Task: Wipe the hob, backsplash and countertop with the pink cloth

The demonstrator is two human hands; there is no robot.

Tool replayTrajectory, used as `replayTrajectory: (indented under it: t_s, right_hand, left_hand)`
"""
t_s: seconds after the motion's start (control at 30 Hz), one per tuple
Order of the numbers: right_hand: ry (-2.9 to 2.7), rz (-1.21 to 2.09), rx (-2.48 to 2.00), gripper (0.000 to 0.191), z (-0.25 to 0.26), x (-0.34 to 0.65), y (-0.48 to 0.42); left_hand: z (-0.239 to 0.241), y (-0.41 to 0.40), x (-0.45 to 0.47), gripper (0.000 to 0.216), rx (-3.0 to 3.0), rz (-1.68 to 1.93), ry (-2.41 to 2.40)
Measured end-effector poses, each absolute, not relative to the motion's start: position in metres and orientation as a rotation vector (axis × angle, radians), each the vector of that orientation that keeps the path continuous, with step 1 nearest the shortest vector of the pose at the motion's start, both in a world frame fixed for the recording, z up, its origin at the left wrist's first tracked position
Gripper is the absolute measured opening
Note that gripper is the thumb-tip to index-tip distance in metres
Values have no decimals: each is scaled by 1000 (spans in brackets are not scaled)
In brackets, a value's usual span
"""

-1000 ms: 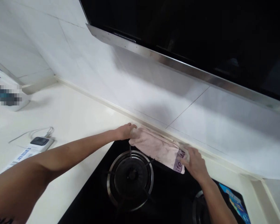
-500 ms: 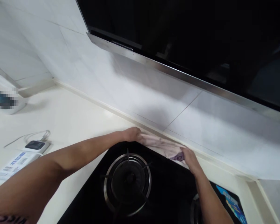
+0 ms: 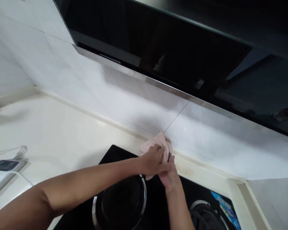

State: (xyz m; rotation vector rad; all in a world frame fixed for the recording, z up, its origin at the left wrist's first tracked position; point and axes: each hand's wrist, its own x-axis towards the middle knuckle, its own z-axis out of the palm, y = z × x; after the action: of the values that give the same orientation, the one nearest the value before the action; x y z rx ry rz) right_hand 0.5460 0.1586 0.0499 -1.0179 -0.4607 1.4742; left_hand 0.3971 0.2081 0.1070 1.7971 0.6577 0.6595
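At far left, one white device [image 3: 7, 166] with a dark screen, and a pale cable [image 3: 14, 152], lie on the white countertop [image 3: 52, 124]. Next comes one black cooktop [image 3: 112, 153] with two burners; my left forearm crosses above its left burner [image 3: 120, 204]. My left hand [image 3: 151, 159] is curled tight, grasping one pale pink cloth [image 3: 156, 140], bunched at the cooktop's back edge, before the wall [image 3: 124, 105]. The cloth looks light, soft and limp, unlikely to break; I'd expect it to flop unless gathered by its folds or pinched at opposite ends. My right hand [image 3: 170, 177] meets it just beside my left; its fingertips are partly hidden, so I can't tell whether they grip. Further right are the second burner [image 3: 207, 214] and one blue sticker [image 3: 227, 209]. One dark range hood [image 3: 163, 60] hangs above.
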Motion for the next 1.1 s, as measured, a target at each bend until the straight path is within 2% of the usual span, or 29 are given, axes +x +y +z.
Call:
replayTrajectory:
  t_s: [0.1, 0.17, 0.23, 0.33, 0.47, 0.57, 0.63, 0.77, 0.9, 1.0, 1.1]
  right_hand:
    - [-299, 1292, -1003, 41, 54, 547, 154]
    - [-257, 1146, -970, 36, 70, 562, 153]
    - [-335, 981, -909, 36, 95, 586, 154]
    - [-637, 606, -1014, 46, 135, 623, 165]
    - [-977, 17, -1477, 67, 163, 664, 207]
    - [-1142, -602, -1707, 85, 162, 680, 247]
    - [-1095, -885, -1676, 88, 156, 673, 272]
    - [-1056, -1004, -1599, 72, 139, 597, 308]
    - [-1789, -909, -1554, 47, 129, 488, 324]
    - [-2126, -872, -1353, 53, 141, 456, 329]
    - [-2095, -995, -1274, 53, 165, 499, 333]
  left_hand:
    - [114, 197, 394, 48, 1861, 636, 565]
    - [107, 206, 372, 45, 1866, 714, 572]
    - [85, 225, 334, 44, 1964, 910, 792]
    - [29, 250, 260, 53, 2345, 869, 1092]
    - [-49, 244, 178, 56, 2619, 563, 1238]
    - [-80, 223, 156, 57, 2659, 538, 1330]
    - [-86, 213, 155, 58, 2668, 533, 1369]
    - [-84, 211, 160, 60, 2671, 529, 1364]
    - [-85, 214, 157, 54, 2658, 537, 1382]
    - [-87, 214, 154, 51, 2651, 549, 1417]
    - [-89, 215, 151, 52, 2675, 554, 1430]
